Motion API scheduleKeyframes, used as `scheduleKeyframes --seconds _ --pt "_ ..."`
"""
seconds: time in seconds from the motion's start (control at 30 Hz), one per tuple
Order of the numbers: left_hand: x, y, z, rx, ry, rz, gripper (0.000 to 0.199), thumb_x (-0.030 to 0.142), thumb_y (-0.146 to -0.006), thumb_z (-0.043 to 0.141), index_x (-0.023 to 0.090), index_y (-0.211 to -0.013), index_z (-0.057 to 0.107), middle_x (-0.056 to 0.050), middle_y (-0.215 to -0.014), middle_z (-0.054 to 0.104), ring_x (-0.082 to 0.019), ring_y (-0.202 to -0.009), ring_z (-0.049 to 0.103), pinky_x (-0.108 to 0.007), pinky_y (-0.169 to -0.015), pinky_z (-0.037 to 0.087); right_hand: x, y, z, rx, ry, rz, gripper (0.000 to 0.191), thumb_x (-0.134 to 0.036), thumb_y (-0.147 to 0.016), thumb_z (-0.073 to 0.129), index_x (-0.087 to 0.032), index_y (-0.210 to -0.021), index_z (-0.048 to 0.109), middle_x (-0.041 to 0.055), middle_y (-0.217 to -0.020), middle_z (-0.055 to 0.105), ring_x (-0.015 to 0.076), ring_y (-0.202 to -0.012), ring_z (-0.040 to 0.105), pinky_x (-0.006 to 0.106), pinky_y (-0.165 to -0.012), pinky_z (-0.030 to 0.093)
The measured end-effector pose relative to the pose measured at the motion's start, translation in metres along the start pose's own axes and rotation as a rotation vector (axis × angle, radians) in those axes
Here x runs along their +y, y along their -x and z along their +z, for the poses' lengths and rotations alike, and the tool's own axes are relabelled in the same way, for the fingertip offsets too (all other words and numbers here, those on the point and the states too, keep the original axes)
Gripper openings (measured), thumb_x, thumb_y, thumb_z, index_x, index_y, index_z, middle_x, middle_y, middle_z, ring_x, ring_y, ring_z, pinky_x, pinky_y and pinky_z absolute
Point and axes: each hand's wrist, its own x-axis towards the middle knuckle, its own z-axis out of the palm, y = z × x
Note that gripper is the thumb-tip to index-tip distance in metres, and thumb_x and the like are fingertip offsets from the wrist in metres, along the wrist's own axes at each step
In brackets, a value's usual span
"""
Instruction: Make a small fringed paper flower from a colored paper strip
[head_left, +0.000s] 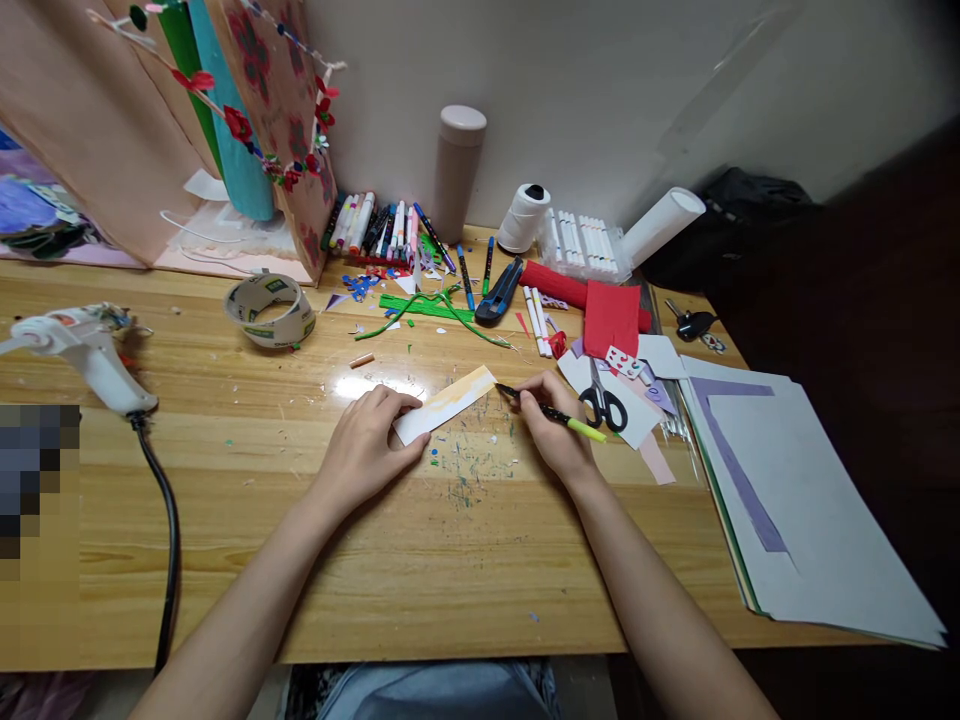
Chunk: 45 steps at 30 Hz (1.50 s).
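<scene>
A white paper strip [442, 408], partly coloured pale orange along its upper side, lies slanted on the wooden table. My left hand [373, 432] holds its left end between thumb and fingers. In my right hand [551, 425] is a black marker pen [556, 413] with a yellow-green end, its tip at the strip's right end. Black-handled scissors [604, 408] lie just right of that hand, over paper scraps. A small brown marker cap [361, 360] rests beyond my left hand.
A glue gun [94, 355] and tape roll [270, 312] lie left. Toward the wall are a box knife [500, 292], many markers [375, 228], a tall bottle [459, 170] and a thread spool [524, 218]. A paper stack [840, 500] overhangs the right edge.
</scene>
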Motion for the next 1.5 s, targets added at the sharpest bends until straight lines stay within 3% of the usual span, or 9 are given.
scheduleKeyframes --seconds 0.17,0.37,0.53,0.7,0.87,1.07,1.23,1.4,1.5 --pt "-0.0001 0.0 0.0001 0.004 -0.002 0.001 0.028 0.033 -0.077 0.059 0.023 -0.102 0.057 -0.005 -0.097 0.058 -0.022 -0.091 0.054 -0.036 -0.079 0.043 -0.0016 0.0006 0.0002 -0.144 -0.011 -0.048 0.006 -0.022 -0.082 0.05 -0.022 -0.079 0.055 0.0024 -0.078 0.062 0.019 -0.076 0.059 0.031 -0.069 0.046" --pt "-0.0002 0.0 0.0002 0.003 0.006 0.005 0.028 0.032 -0.077 0.059 0.023 -0.103 0.056 -0.005 -0.097 0.058 -0.022 -0.091 0.054 -0.036 -0.078 0.043 0.0025 -0.0011 0.0005 0.029 0.015 -0.002 0.007 -0.023 -0.083 0.048 -0.022 -0.083 0.055 0.0025 -0.078 0.063 0.0197 -0.076 0.059 0.033 -0.071 0.047" --pt "0.0007 0.0003 -0.0003 0.001 0.003 0.004 0.028 0.033 -0.077 0.059 0.022 -0.102 0.057 -0.005 -0.098 0.058 -0.022 -0.091 0.054 -0.036 -0.079 0.043 -0.0005 0.0013 0.0022 -0.112 0.018 -0.056 0.007 -0.024 -0.083 0.049 -0.022 -0.082 0.055 0.0028 -0.078 0.063 0.0196 -0.076 0.059 0.031 -0.069 0.046" --pt "0.0012 0.0008 -0.0005 0.003 0.003 0.0 0.027 0.032 -0.077 0.058 0.023 -0.103 0.056 -0.005 -0.097 0.058 -0.023 -0.092 0.054 -0.036 -0.079 0.043 -0.0007 0.0 0.0016 0.031 0.032 -0.019 0.006 -0.022 -0.083 0.048 -0.022 -0.082 0.054 0.0027 -0.078 0.063 0.0198 -0.077 0.059 0.032 -0.07 0.046" --pt "0.0007 0.0005 -0.0001 0.006 -0.001 0.003 0.027 0.033 -0.077 0.058 0.023 -0.102 0.057 -0.005 -0.097 0.058 -0.023 -0.092 0.054 -0.036 -0.078 0.043 -0.0024 0.002 0.0036 -0.161 -0.019 -0.047 0.006 -0.024 -0.083 0.05 -0.022 -0.081 0.055 0.0017 -0.078 0.063 0.0186 -0.074 0.06 0.03 -0.068 0.046" --pt "-0.0004 -0.0001 0.0006 0.006 0.003 0.005 0.028 0.032 -0.077 0.058 0.023 -0.103 0.057 -0.005 -0.096 0.058 -0.022 -0.09 0.054 -0.036 -0.078 0.043 0.0001 0.0002 0.0033 0.013 -0.007 -0.002 0.007 -0.025 -0.084 0.049 -0.022 -0.083 0.054 0.0027 -0.078 0.063 0.0193 -0.076 0.061 0.032 -0.07 0.047" --pt "-0.0004 0.0005 0.0004 0.006 -0.004 0.004 0.028 0.033 -0.077 0.058 0.023 -0.103 0.057 -0.005 -0.097 0.058 -0.022 -0.091 0.054 -0.036 -0.078 0.043 -0.0002 0.0018 0.0044 -0.163 -0.036 -0.027 0.008 -0.027 -0.084 0.049 -0.022 -0.083 0.056 0.0025 -0.08 0.065 0.0193 -0.078 0.061 0.032 -0.071 0.047" --pt "-0.0004 0.0006 0.0001 0.005 0.001 0.004 0.028 0.033 -0.077 0.059 0.022 -0.103 0.057 -0.005 -0.097 0.058 -0.022 -0.091 0.054 -0.036 -0.078 0.043 0.0012 -0.0005 0.0028 -0.011 0.003 -0.005 0.009 -0.027 -0.085 0.049 -0.022 -0.085 0.055 0.0035 -0.081 0.064 0.0196 -0.079 0.061 0.033 -0.073 0.047" --pt "-0.0003 0.0004 0.0001 0.003 0.002 0.004 0.028 0.032 -0.077 0.059 0.022 -0.103 0.057 -0.005 -0.097 0.058 -0.022 -0.091 0.054 -0.036 -0.078 0.043 0.0009 -0.0001 0.0029 -0.089 -0.007 -0.026 0.008 -0.026 -0.084 0.05 -0.022 -0.084 0.057 0.0037 -0.082 0.065 0.0193 -0.079 0.061 0.032 -0.072 0.047"
